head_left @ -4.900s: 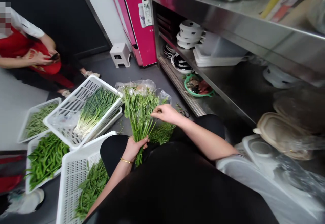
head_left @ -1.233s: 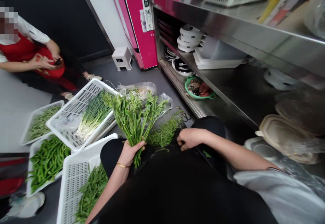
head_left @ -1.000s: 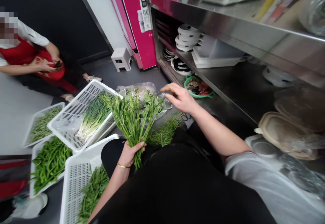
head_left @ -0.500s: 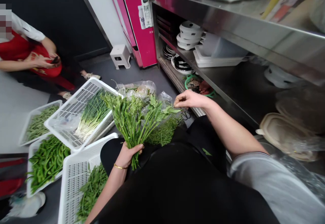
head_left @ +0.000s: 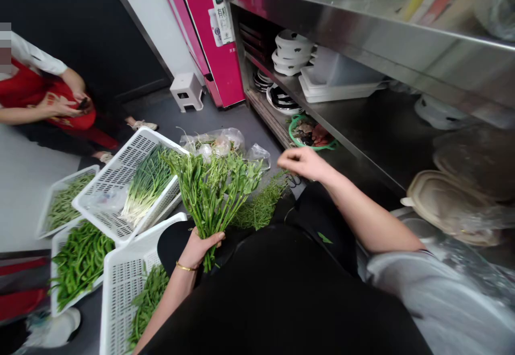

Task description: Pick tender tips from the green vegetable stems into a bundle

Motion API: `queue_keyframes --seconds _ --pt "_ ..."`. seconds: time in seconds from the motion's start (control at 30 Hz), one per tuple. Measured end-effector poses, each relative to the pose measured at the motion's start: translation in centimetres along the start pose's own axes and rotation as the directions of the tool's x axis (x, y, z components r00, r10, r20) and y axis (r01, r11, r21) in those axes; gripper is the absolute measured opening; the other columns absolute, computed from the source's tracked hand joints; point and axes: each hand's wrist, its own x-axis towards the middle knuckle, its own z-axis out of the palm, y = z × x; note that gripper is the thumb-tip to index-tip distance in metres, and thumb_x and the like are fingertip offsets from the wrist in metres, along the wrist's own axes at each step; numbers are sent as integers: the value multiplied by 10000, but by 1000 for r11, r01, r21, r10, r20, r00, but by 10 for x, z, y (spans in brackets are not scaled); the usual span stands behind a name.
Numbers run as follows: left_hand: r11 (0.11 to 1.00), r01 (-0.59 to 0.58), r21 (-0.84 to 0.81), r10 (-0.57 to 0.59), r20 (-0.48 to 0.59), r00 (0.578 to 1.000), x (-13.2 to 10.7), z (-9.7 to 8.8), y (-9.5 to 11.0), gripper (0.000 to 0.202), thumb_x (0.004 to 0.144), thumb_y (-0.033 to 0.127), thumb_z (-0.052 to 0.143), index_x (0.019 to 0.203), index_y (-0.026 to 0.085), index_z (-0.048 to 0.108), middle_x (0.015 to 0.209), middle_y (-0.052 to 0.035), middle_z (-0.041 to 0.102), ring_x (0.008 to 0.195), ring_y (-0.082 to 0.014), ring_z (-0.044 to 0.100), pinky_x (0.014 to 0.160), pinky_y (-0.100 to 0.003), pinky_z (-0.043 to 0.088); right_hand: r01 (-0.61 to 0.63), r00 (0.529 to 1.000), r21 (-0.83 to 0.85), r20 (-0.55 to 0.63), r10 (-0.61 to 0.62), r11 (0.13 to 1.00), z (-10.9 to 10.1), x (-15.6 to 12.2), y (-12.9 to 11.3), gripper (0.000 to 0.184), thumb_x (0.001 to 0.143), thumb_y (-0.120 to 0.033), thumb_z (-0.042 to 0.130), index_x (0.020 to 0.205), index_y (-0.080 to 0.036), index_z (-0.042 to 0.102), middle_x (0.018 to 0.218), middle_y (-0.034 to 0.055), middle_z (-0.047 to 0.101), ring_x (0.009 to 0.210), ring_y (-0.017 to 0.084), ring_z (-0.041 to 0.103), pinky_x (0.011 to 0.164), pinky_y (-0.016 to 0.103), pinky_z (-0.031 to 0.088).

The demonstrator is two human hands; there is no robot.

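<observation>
My left hand (head_left: 201, 249) is wrapped round the lower stems of a bunch of leafy greens (head_left: 211, 191), whose leafy tops fan out away from me. To the right of the bunch and apart from it, my right hand (head_left: 304, 163) is closed, thumb and fingers pinched together; whatever may be in them is hidden. Below that hand a heap of thin green trimmings (head_left: 257, 209) lies between my knees. A crate (head_left: 120, 285) by my left arm holds more leafy greens (head_left: 151, 298). One small leaf (head_left: 324, 238) rests on my dark clothing.
Other white crates hold spring onions (head_left: 147, 180), green peppers (head_left: 82, 258) and green beans (head_left: 71, 197). Plastic bags (head_left: 221, 141) lie ahead on the floor. A steel shelf (head_left: 362, 33) with dishes and a green basket (head_left: 293, 130) stands right. Another person (head_left: 44, 87) is at the left, holding a phone.
My right hand was at a leaf on the bunch's right side; now it is apart from the bunch. The left hand keeps its grip. The view has shifted slightly.
</observation>
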Motion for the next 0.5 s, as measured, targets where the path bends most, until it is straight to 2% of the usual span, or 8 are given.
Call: queue_keyframes --seconds 0.07,0.1,0.2,0.27,0.33,0.4,0.43,0.5 --pt "1000 -4 21 4 8 1000 0 2 1 229 599 310 746 579 129 608 481 -18 579 444 -119 509 460 -234 408 63 978 -21 -197 -66 998 8 13 -13 391 837 -464 447 947 -130 619 834 55 638 682 120 557 646 240 414" --pt "1000 -3 31 2 14 1000 0 3 2 229 599 309 745 573 131 604 481 -17 579 444 -119 509 457 -232 404 101 975 -64 -191 -111 993 13 20 -20 390 828 -468 466 981 -137 603 901 67 630 738 129 558 680 248 415" --pt "997 -5 75 3 27 1000 -1 6 3 237 604 306 741 545 136 587 473 -17 577 442 -116 503 456 -225 394 195 979 -237 -12 -203 952 30 36 -37 320 844 -435 461 907 -151 595 904 75 608 795 148 545 730 270 400" --pt "995 -12 98 8 46 999 -3 6 2 241 613 305 736 538 136 582 469 -16 573 447 -115 499 465 -225 395 201 974 -267 -48 -222 942 34 42 -40 307 883 -381 396 789 -150 575 813 65 589 772 152 535 727 276 389" --pt "995 -12 100 5 65 998 -5 4 -1 241 625 308 731 545 135 583 468 -15 570 449 -113 497 469 -224 395 152 952 -120 -249 -178 981 28 46 -33 345 905 -367 335 728 -153 538 715 43 554 701 137 523 689 265 395" --pt "996 -1 85 -6 75 997 -7 0 -6 234 635 307 727 559 134 590 473 -15 571 449 -110 497 463 -221 392 118 919 154 -391 -49 981 17 49 -21 363 899 -417 324 735 -158 518 641 13 517 601 113 500 615 244 407" --pt "997 5 72 -10 76 997 -7 -2 -8 227 639 304 727 568 133 596 477 -16 573 451 -109 500 462 -219 393 107 921 276 -390 9 955 11 50 -14 356 883 -443 352 751 -159 521 630 3 514 571 104 493 582 233 410" --pt "999 8 39 -11 77 997 -7 -6 -12 208 643 296 726 592 129 614 487 -18 580 460 -111 514 466 -219 402 47 971 407 -232 54 912 8 49 -5 330 822 -466 459 788 -151 551 664 6 552 584 104 517 561 226 421"
